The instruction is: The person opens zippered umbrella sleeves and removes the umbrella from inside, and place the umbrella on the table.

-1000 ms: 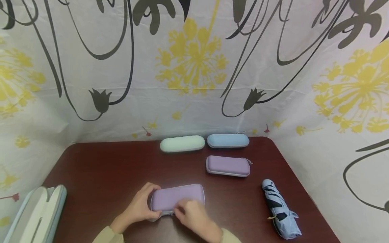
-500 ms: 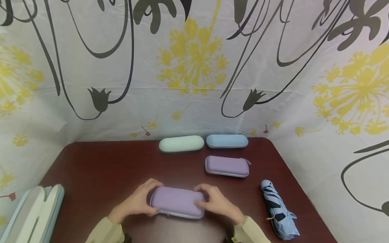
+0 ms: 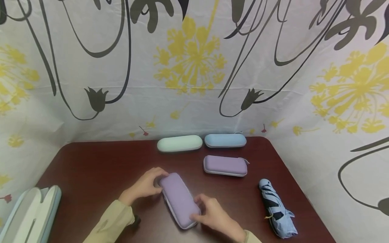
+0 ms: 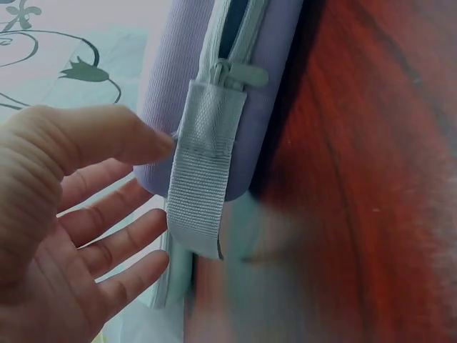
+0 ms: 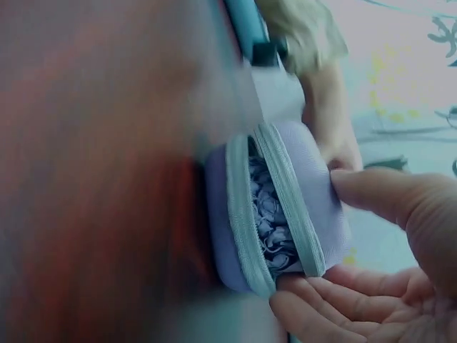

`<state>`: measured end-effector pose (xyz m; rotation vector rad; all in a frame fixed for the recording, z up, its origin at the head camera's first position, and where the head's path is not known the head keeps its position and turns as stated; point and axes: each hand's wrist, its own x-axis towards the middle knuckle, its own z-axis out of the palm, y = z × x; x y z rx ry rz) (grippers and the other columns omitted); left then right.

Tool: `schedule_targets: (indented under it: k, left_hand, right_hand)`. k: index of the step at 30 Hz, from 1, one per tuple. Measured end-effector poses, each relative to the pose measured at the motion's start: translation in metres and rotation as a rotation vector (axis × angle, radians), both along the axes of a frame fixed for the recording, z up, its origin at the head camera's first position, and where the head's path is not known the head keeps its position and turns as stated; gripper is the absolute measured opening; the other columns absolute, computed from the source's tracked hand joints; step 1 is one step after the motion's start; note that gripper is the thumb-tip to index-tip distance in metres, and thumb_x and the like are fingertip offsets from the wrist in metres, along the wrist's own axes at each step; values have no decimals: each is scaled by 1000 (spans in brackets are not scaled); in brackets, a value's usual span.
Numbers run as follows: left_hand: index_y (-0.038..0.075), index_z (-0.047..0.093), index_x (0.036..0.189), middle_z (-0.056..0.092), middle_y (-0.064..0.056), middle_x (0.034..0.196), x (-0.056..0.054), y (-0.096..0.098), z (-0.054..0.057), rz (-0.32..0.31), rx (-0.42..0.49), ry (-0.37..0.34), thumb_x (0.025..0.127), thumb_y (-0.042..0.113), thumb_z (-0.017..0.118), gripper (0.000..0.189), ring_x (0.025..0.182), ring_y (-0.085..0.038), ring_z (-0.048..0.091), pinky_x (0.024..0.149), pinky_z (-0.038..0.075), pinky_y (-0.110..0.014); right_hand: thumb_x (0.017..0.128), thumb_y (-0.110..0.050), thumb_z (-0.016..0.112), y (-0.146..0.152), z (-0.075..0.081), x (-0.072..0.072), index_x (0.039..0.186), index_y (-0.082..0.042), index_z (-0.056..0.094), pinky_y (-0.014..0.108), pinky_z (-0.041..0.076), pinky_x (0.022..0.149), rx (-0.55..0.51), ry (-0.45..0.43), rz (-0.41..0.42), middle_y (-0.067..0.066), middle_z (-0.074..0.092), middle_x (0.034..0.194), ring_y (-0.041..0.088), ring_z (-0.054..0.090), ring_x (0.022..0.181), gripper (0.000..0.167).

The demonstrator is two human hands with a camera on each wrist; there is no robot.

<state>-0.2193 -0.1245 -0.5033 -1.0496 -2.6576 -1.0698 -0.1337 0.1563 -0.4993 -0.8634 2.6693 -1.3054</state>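
Note:
A purple zippered case (image 3: 180,199) lies slanted on the table between both hands. My left hand (image 3: 147,184) pinches its far end, thumb on the left edge and fingertips at the top corner. In the left wrist view a grey strap (image 4: 202,164) and zip pull (image 4: 246,73) hang at that end, beside the thumb. My right hand (image 3: 214,214) holds the near end, thumb on top and fingers at the side. The right wrist view shows the zip parted at this end, with bluish patterned fabric (image 5: 269,214) inside.
A second purple case (image 3: 225,165) lies farther back, behind it a mint case (image 3: 180,143) and a light blue case (image 3: 225,140). A folded blue and black umbrella (image 3: 277,209) lies at right. A pale grey-white slotted object (image 3: 31,214) stands at the left edge. Patterned cloth hangs behind.
My right hand has gone from the case's front edge to its right end. The case has turned from lying crosswise to slanting, its left end farther away and its right end nearer.

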Motion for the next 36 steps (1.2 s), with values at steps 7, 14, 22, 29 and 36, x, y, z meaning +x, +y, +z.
schedule_targets:
  k: [7,14,22,29,36]
  left_hand:
    - [3,64,108,61,-5,103,-5,11,-5,18,6,33,66,-7,66,43,89,-18,53,77,46,-34]
    - [1,65,107,60,-7,100,13,26,-5,206,60,40,70,-3,65,37,85,-18,55,72,49,-32]
    - [-12,44,124,42,-27,119,54,71,5,608,421,-161,63,1,71,68,94,-35,51,79,46,-42]
    - [-11,33,133,31,-32,132,75,100,12,711,436,-318,54,9,79,94,118,-47,31,96,31,-59]
    - [-13,26,137,25,-33,137,80,114,0,712,433,-223,46,12,84,110,119,-49,27,95,30,-62]
  right_hand:
    - [72,-19,80,-13,1,14,95,-2,54,22,50,55,-24,-38,-34,-1,61,74,5,58,65,38]
    - [85,-12,67,-7,-7,2,90,-1,62,17,49,56,-123,88,-45,2,66,73,1,59,64,13]
    - [81,1,65,-11,-8,-28,91,2,66,23,50,61,7,125,-103,9,68,81,9,61,67,10]
    - [79,0,66,-15,-13,-40,91,3,65,23,50,60,60,13,-85,7,67,75,12,62,65,13]
    - [76,3,68,-19,-14,-40,93,3,67,23,51,63,36,29,-72,10,69,80,13,64,70,17]
